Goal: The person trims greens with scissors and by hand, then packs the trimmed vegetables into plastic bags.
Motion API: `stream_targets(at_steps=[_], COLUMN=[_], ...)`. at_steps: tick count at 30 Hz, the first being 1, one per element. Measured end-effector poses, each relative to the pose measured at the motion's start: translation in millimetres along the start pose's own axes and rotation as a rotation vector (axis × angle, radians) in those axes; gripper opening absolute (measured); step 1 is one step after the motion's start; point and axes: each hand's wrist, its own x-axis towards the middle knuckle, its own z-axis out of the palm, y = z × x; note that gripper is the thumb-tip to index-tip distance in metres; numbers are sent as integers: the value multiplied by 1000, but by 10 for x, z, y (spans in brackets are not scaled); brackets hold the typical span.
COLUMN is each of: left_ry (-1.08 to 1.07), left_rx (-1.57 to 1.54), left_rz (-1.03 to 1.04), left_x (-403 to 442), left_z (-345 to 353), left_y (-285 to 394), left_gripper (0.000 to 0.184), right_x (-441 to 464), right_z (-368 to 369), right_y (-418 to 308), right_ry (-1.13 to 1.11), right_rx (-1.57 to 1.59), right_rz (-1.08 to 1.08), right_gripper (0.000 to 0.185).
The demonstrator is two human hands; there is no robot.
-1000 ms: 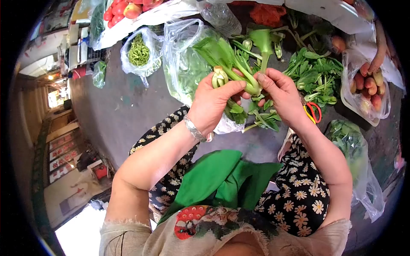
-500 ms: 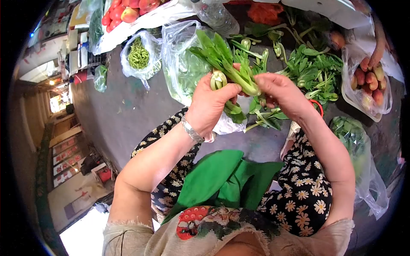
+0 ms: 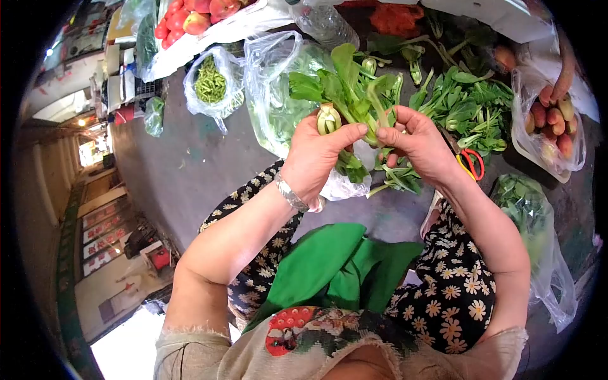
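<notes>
"What's changing at the hands?"
"The right grip is pinching a stalk on the leafy greens, so both hands are working on one bunch. The left grip is clasping those greens and a pale-based head."
"And around them?"
"Scissors are lying just beside the right grip; loose greens are spreading beyond it over the surface."

Two hands, one bottle
</notes>
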Motion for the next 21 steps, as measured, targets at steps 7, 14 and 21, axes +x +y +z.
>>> stream_targets(at_steps=[7, 14, 21], left_ry=[36, 43, 1], left_rx=[16, 106, 110], left_rz=[85, 112, 21], left_x=[-31, -35, 8], left_z=[47, 28, -107], left_y=[9, 55, 2], left_gripper=[27, 28, 26], right_x=[48, 176, 179], right_z=[-56, -638, -1393], right_y=[101, -123, 93], right_ry=[107, 428, 727], right_rx=[166, 192, 137], right_rz=[11, -222, -171], right_gripper=[18, 22, 48])
